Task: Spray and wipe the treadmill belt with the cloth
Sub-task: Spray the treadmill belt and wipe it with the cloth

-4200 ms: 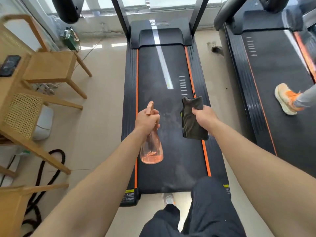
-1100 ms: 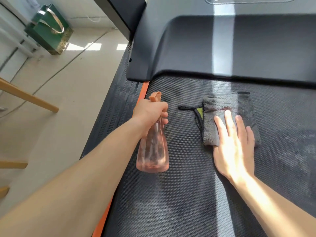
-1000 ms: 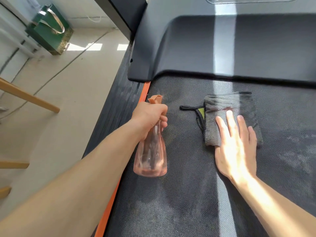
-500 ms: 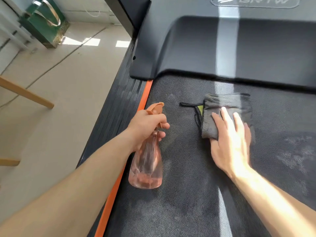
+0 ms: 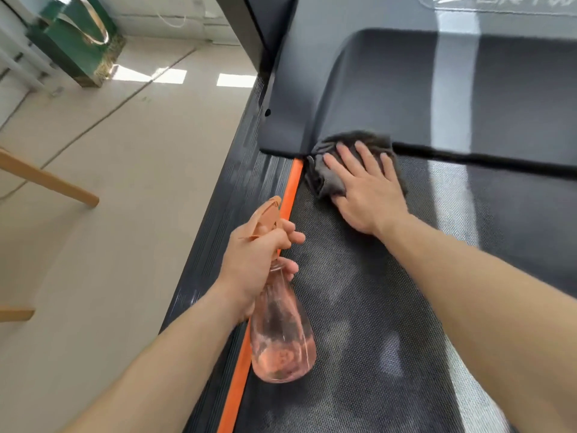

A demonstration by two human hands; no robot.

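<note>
The black textured treadmill belt (image 5: 374,307) fills the lower right, with pale damp patches on it. A dark grey cloth (image 5: 324,176) lies bunched in the belt's far left corner, against the motor cover. My right hand (image 5: 365,189) presses flat on it, fingers spread. My left hand (image 5: 259,260) grips the neck of a pink translucent spray bottle (image 5: 281,339), held above the orange stripe with its orange nozzle pointing up and left.
The grey motor cover (image 5: 406,89) rises behind the belt. An orange stripe (image 5: 290,189) and a ribbed black side rail (image 5: 218,229) run along the left. A green bag (image 5: 75,39) stands on the beige floor, and wooden chair legs (image 5: 46,179) reach in at left.
My right hand has slid the cloth from the middle of the belt up and left into the far corner, where it has bunched up. The bottle hand has drifted slightly towards the orange stripe.
</note>
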